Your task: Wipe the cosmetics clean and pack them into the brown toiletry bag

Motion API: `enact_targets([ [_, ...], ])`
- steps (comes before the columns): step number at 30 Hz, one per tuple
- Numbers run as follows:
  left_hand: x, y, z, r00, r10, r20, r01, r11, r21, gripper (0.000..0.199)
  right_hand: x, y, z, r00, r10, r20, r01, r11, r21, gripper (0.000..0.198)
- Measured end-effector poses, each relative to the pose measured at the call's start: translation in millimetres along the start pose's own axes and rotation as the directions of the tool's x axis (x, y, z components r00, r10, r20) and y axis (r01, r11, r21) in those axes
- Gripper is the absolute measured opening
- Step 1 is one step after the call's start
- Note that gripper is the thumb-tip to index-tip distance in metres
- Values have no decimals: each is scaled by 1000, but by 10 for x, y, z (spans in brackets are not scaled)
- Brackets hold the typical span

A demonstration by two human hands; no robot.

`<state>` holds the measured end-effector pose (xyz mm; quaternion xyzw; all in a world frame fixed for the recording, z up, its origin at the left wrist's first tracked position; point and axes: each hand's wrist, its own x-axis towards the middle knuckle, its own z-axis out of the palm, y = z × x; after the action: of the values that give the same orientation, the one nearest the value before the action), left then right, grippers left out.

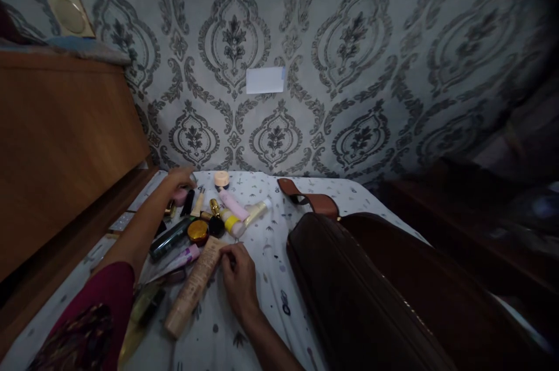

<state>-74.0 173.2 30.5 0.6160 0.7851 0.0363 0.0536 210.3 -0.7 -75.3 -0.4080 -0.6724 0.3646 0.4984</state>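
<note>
At the far left of the cloth, my left hand (180,180) bends over a small pink round item (179,197), its fingers curled around it and partly hidden. My right hand (240,278) is closed, with thumb and fingertips at the upper end of a long beige tube (194,288) that lies slanted on the cloth. Between the hands lie a dark green bottle (171,239), an amber-lidded jar (198,232), a black round cap (216,226), a yellow-banded bottle (233,223), a pink tube (233,203), a pale yellow tube (257,212) and a white-and-purple tube (177,260).
A dark brown bag (345,289) stands open at the right, its tan strap flap (312,199) lying behind it. A wooden cabinet (65,149) borders the left. The patterned wall (279,27) rises behind the printed white cloth (271,278). A peach-lidded jar (221,179) sits near the wall.
</note>
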Motion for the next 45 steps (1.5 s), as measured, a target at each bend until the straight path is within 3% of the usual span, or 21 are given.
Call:
enact_targets([
  [3, -148, 103, -78, 997, -69, -28, 71, 993, 92, 46, 6, 25, -3, 1000, 4, 19, -4, 1000, 3, 19],
  [6, -411, 250, -233, 993, -47, -108, 61, 990, 126, 64, 21, 37, -19, 999, 19, 33, -20, 999, 28, 18],
  [9, -845, 448, -398, 989, 46, -141, -29, 992, 126, 69, 47, -2, -50, 999, 46, 24, -49, 992, 120, 21],
  [12, -1478, 690, -438, 972, 202, -121, -188, 975, 121, 67, 58, -99, -89, 995, 104, 2, -101, 963, 251, 34],
  [16, -2383, 990, -201, 911, 412, -10, -408, 904, 126, 59, -46, -262, -166, 990, 105, 90, -131, 921, 368, 46],
  [19, -2859, 1098, 60, 885, 465, 16, -465, 885, 29, 62, -229, -334, -307, 967, 6, 254, -95, 936, 340, 43],
  [21, -3063, 1097, 197, 877, 481, -11, -480, 872, -93, 71, -368, -340, -454, 933, 15, 359, -130, 946, 296, 40],
  [24, -3263, 1030, 314, 887, 449, -110, -460, 830, -316, 70, -549, -318, -695, 891, 73, 449, -216, 936, 276, 44],
  [27, -3404, 956, 371, 928, 292, -232, -370, 803, -467, 46, -670, -302, -863, 880, 75, 468, -233, 928, 290, 50],
  [32, -3578, 954, 551, 913, 96, -396, -315, 784, -535, 28, -737, -294, -955, 906, -63, 420, 14, 993, 119, 45],
  [35, -3673, 1014, 751, 881, 172, -441, -393, 785, -479, 32, -727, -269, -981, 889, -108, 446, 105, 994, 31, 43],
  [40, -3755, 1049, 1054, 837, 435, -334, -533, 788, -310, 53, -729, -209, -992, 857, -188, 480, 223, 975, -16, 61],
  [45, -3649, 1008, 1071, 816, 499, -292, -573, 769, -285, 54, -757, -249, -998, 826, -216, 521, 269, 963, -28, 60],
])
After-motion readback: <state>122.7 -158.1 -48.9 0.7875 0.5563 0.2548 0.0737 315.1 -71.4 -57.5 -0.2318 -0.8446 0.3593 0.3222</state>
